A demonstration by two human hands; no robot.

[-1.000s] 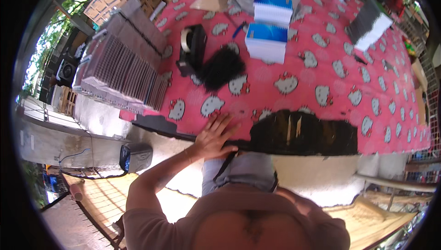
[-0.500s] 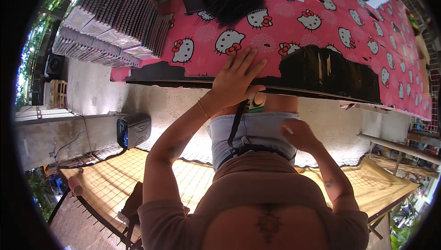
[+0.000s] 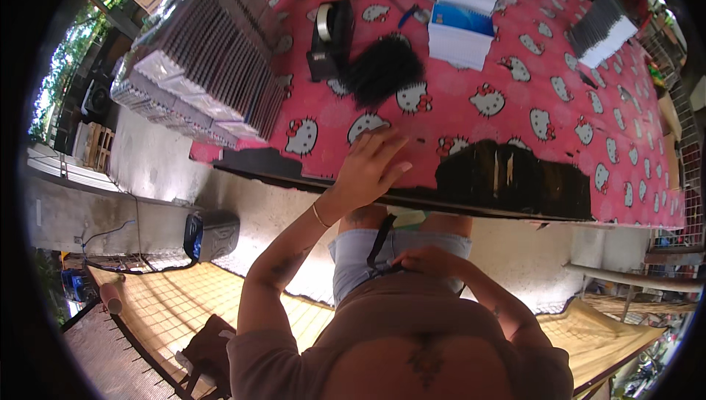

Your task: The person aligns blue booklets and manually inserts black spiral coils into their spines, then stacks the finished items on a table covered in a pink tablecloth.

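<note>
My left hand [image 3: 368,168] lies on the near edge of a table with a pink cat-print cover [image 3: 456,98], fingers spread and holding nothing. Just beyond its fingertips is a tangled bundle of thin black coils [image 3: 386,69]. My right hand [image 3: 430,260] is at my waist, its fingers close together against the top of my denim shorts [image 3: 349,256], beside a dangling black strap [image 3: 380,238]. Whatever its fingertips may grip there is too small to make out.
Tall stacks of spiral-bound notebooks [image 3: 206,69] stand at the table's left, near a black tape dispenser [image 3: 331,43]. Farther back are white pads with blue covers [image 3: 460,43] and, to the right, a black-edged paper stack [image 3: 607,32]. A dark speaker-like box [image 3: 218,234] sits behind on the left.
My view has tilted up, showing more of the tabletop. My right hand has moved left and in to my waist. My left hand stays on the table edge, its fingers slightly shifted.
</note>
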